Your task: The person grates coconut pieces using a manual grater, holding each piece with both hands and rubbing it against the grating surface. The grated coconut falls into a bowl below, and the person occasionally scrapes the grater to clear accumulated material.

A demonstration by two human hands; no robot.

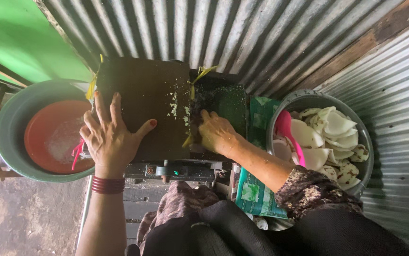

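The left hand (112, 137) is laid open on the dark board (142, 104); right of the board, the right hand (216, 132) is closed on something hidden

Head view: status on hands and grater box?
Left hand flat on dark lid. Right hand pressing into grater opening, contents hidden. Coconut pieces in right basin.

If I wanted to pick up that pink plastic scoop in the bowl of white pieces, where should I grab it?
Probably by the long handle of the pink plastic scoop, reaching from above on the bowl's left side. The handle lies on top of the white slices in the grey metal bowl, so it looks free to grasp.
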